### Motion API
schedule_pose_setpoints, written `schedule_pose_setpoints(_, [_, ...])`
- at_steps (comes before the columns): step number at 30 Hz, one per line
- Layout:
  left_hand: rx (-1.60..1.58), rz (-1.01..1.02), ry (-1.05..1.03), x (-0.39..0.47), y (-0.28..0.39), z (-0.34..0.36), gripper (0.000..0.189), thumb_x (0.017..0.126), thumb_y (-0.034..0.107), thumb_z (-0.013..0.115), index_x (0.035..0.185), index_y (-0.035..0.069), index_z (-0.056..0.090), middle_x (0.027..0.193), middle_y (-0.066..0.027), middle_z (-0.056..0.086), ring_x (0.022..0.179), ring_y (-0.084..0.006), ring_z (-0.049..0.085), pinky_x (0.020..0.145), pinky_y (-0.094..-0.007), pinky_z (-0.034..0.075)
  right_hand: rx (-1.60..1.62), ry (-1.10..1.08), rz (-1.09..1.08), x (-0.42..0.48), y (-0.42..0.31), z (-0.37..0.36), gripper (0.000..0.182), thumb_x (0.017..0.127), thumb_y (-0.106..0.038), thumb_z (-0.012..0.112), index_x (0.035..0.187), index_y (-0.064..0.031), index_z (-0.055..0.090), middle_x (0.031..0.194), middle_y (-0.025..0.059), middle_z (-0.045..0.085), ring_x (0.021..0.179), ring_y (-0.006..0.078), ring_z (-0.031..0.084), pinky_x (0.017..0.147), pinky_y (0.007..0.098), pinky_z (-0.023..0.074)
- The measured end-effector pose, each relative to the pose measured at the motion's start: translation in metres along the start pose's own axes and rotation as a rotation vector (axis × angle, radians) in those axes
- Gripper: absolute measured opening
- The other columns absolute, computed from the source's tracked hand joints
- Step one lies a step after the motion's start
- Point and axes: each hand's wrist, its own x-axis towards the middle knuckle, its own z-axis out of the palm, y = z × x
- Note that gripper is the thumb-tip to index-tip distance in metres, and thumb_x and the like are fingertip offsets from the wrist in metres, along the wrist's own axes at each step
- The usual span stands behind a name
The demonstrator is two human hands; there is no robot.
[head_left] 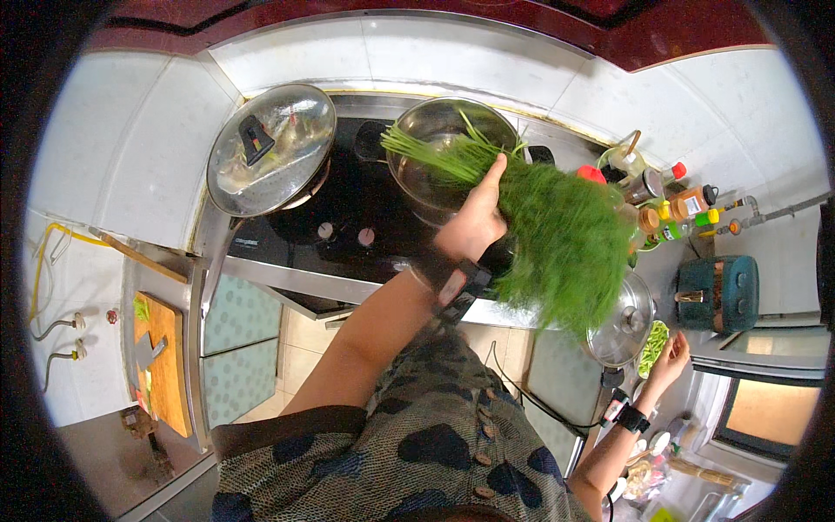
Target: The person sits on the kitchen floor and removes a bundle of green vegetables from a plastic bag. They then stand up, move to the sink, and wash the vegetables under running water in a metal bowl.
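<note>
My left hand (479,212) grips a big bunch of feathery green herbs, dill or fennel fronds (561,241), by the stem part. The stems point left over a steel pot (450,107) on the black glass stove, and the leafy end hangs to the right. Motion blurs the leaves. On the right, my right hand (672,361) is beside a plate of cut green vegetable pieces (652,349). Its fingers look a little apart with nothing seen in them; whether it touches the plate is unclear. A glass lid (620,323) lies next to that plate, partly behind the leaves.
A wok with a glass lid (280,176) stands on the left burner of the stove (293,241). Bottles and spice jars (678,209) crowd the back right, near a dark green appliance (717,293). At left, a cleaver (151,352) rests on a wooden cutting board (171,365).
</note>
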Motion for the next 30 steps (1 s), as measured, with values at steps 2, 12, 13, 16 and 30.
schedule_pose_setpoints(2, [-0.121, -0.111, 0.013, 0.007, 0.008, -0.003, 0.051, 0.081, 0.044, 0.058, 0.115, 0.008, 0.048, 0.112, -0.0128, 0.055, 0.097, -0.0312, 0.055, 0.086, -0.0482, 0.043, -0.031, -0.038, -0.038, 0.002, -0.011, 0.003, 0.028, 0.086, -0.015, 0.056, 0.111, -0.0034, 0.054, 0.105, 0.011, 0.055, 0.091, 0.0187, 0.055, 0.08, 0.0292, 0.0449])
schedule_pose_setpoints(12, [0.382, -0.091, 0.426, -0.042, 0.024, 0.013, 0.059, 0.087, 0.037, 0.051, 0.13, 0.002, 0.031, 0.129, -0.0281, 0.034, 0.115, -0.0357, 0.042, 0.099, -0.0495, 0.032, 0.181, -0.128, -0.186, 0.003, -0.137, 0.023, 0.03, 0.083, -0.012, 0.058, 0.111, -0.0024, 0.053, 0.107, 0.011, 0.054, 0.097, 0.0215, 0.052, 0.084, 0.0312, 0.0412])
schedule_pose_setpoints(13, [0.43, -0.055, 0.171, -0.052, 0.031, -0.012, 0.062, 0.085, 0.036, 0.053, 0.128, -0.001, 0.03, 0.131, -0.0324, 0.027, 0.117, -0.0383, 0.04, 0.096, -0.0496, 0.036, 0.196, -0.139, -0.224, 0.005, -0.156, 0.026, 0.029, 0.083, -0.011, 0.058, 0.11, -0.0023, 0.054, 0.106, 0.0113, 0.054, 0.097, 0.0218, 0.051, 0.084, 0.0315, 0.0407])
schedule_pose_setpoints(16, [0.963, 0.179, 0.057, -0.091, 0.06, -0.016, 0.047, 0.084, 0.027, 0.057, 0.117, -0.002, 0.041, 0.094, -0.0195, 0.059, 0.085, -0.0246, 0.061, 0.071, -0.0332, 0.051, 0.269, -0.181, -0.301, 0.006, -0.199, 0.041, 0.027, 0.082, -0.009, 0.058, 0.107, -0.001, 0.055, 0.105, 0.0126, 0.054, 0.098, 0.0229, 0.051, 0.086, 0.032, 0.0402])
schedule_pose_setpoints(30, [2.659, 0.552, 0.219, 0.012, 0.127, -0.04, 0.021, 0.068, 0.003, 0.06, 0.089, -0.001, 0.061, 0.089, -0.0211, 0.059, 0.084, -0.0331, 0.06, 0.074, -0.0402, 0.049, 0.415, -0.225, -0.428, -0.001, -0.28, 0.07, 0.065, 0.077, -0.009, 0.064, 0.132, -0.0038, 0.03, 0.126, 0.0166, 0.035, 0.109, 0.0263, 0.043, 0.087, 0.0338, 0.0406])
